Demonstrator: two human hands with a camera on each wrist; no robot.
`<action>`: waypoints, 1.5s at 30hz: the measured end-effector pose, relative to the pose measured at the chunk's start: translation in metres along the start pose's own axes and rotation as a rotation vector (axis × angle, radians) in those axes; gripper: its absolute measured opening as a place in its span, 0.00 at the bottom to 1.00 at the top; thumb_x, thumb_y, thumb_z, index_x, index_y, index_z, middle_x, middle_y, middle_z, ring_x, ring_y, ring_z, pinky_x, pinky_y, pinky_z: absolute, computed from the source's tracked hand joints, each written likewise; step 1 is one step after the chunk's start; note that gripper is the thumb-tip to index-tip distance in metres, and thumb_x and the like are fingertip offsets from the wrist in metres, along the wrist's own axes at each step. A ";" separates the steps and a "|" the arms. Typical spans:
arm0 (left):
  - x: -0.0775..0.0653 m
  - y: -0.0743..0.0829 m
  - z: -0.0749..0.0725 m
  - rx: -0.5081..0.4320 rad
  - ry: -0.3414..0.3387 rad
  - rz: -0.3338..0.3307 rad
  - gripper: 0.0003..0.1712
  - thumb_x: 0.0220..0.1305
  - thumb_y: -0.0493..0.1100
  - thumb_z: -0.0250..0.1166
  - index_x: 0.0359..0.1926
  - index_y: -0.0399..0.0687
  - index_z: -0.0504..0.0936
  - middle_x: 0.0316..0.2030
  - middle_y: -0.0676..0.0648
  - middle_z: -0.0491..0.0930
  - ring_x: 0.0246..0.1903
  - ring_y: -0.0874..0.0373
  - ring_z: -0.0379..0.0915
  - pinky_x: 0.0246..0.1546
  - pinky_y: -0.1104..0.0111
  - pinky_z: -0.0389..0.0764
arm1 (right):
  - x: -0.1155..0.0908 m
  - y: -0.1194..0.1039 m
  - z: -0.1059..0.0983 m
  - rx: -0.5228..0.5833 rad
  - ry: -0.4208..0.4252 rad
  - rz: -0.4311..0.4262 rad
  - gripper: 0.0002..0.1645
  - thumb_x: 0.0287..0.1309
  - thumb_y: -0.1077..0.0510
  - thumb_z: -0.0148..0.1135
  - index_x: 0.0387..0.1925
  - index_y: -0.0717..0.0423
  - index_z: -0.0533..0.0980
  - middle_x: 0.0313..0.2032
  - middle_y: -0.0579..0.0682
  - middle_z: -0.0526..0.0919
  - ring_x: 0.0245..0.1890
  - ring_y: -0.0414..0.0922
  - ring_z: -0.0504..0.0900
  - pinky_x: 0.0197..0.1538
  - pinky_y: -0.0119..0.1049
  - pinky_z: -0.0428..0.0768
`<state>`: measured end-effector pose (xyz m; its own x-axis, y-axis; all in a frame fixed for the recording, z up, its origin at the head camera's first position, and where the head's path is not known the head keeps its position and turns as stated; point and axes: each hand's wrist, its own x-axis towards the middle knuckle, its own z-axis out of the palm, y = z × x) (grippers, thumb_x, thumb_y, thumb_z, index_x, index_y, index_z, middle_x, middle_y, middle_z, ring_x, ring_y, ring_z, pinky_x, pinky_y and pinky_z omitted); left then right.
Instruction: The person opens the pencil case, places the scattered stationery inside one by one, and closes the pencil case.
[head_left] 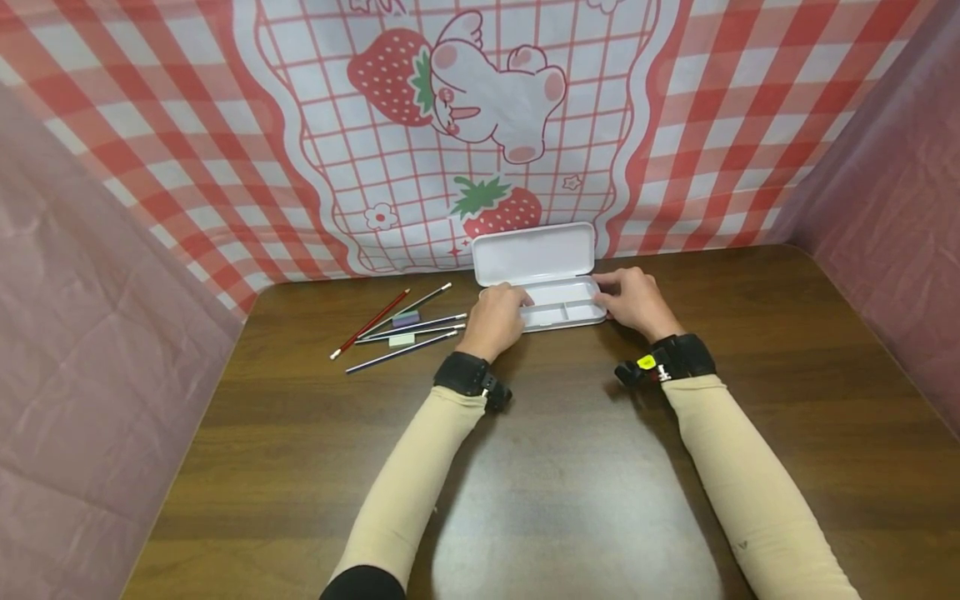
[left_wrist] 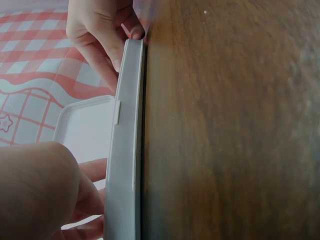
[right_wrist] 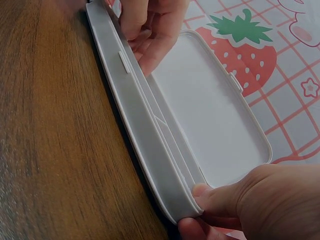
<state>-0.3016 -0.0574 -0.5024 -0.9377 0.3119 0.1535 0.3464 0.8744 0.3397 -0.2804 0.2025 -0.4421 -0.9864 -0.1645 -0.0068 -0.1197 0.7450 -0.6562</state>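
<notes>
A white pencil case (head_left: 585,313) sits near the back of the table, its lid (head_left: 534,255) raised against the cloth. Inside, dividers split it into compartments. My right hand (head_left: 637,302) grips the right end, the thumb (right_wrist: 202,191) on the rim and fingers lower at the outside. My left hand (head_left: 493,322) reaches over the left part of the case, its bent fingers (right_wrist: 155,50) down inside it. The left fingertips are partly hidden, and I cannot tell whether they hold anything. Left of this hand lie a red pencil (head_left: 371,323) and several dark pencils (head_left: 401,352).
A purple eraser (head_left: 406,318) and a pale green eraser (head_left: 402,340) lie among the pencils. Behind the case hangs a red-and-white checked cloth (head_left: 720,125) with strawberry prints. Pink curtains (head_left: 97,333) flank the brown wooden table (head_left: 570,467).
</notes>
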 end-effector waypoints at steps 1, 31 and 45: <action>0.000 0.001 0.000 0.001 -0.003 -0.006 0.22 0.66 0.35 0.68 0.57 0.57 0.95 0.54 0.47 0.92 0.58 0.45 0.88 0.62 0.52 0.89 | 0.000 0.000 0.000 -0.001 0.002 -0.001 0.28 0.76 0.61 0.69 0.72 0.63 0.81 0.46 0.66 0.88 0.25 0.38 0.81 0.34 0.32 0.74; -0.010 0.011 -0.003 0.000 0.077 -0.002 0.21 0.69 0.36 0.64 0.58 0.55 0.93 0.54 0.43 0.90 0.59 0.40 0.86 0.67 0.51 0.85 | 0.001 0.002 0.001 -0.004 0.003 0.002 0.27 0.76 0.62 0.69 0.72 0.63 0.81 0.50 0.67 0.88 0.25 0.37 0.81 0.33 0.31 0.74; 0.005 -0.001 0.003 0.057 0.048 0.031 0.24 0.69 0.38 0.63 0.60 0.59 0.92 0.55 0.45 0.88 0.56 0.44 0.85 0.60 0.53 0.88 | 0.000 0.001 0.000 0.014 -0.012 0.000 0.27 0.76 0.61 0.69 0.72 0.64 0.81 0.52 0.68 0.89 0.25 0.37 0.81 0.32 0.31 0.75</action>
<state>-0.3070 -0.0553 -0.5050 -0.9237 0.3216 0.2079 0.3714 0.8848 0.2813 -0.2810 0.2031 -0.4423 -0.9849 -0.1724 -0.0154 -0.1183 0.7355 -0.6671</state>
